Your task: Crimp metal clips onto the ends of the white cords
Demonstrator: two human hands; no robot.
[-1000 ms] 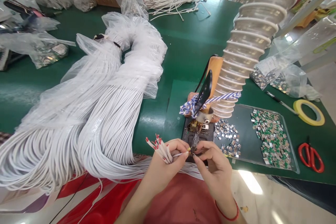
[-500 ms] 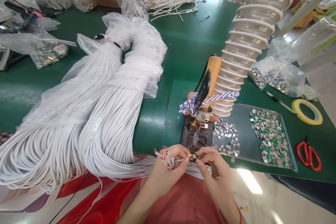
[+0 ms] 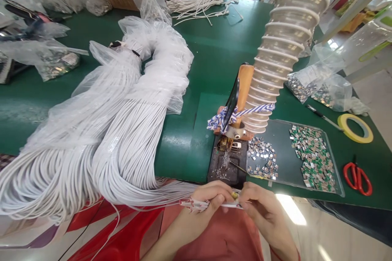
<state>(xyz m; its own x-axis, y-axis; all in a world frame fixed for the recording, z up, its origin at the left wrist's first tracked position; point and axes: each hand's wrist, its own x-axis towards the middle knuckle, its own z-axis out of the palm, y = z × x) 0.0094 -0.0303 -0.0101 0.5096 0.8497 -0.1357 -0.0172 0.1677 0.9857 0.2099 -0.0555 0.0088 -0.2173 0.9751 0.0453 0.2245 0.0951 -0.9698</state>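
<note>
My left hand [image 3: 211,197] is closed around several white cables [image 3: 196,204], whose reddish stripped ends stick out to the left. Fingers of my right hand [image 3: 261,204] pinch the end of one cable just across from the left fingertips. A bit of yellow shows between the hands, too small to name. Both hands are low, in front of the table edge. Just beyond them stands a dark soldering base [image 3: 228,171] with bright metal scraps on it. A wooden handle [image 3: 245,83], tied with striped cloth, rises above the base.
A large bundle of white cable [image 3: 131,142], partly wrapped in plastic, covers the left of the green table. A ribbed hose [image 3: 275,53] comes down behind the base. To the right are a tray [image 3: 283,138] of small metal connectors, red scissors [image 3: 357,177] and yellow tape [image 3: 355,127].
Both hands have come down towards my body, away from the soldering base. The cable ends in my left hand now point more to the left instead of upward.
</note>
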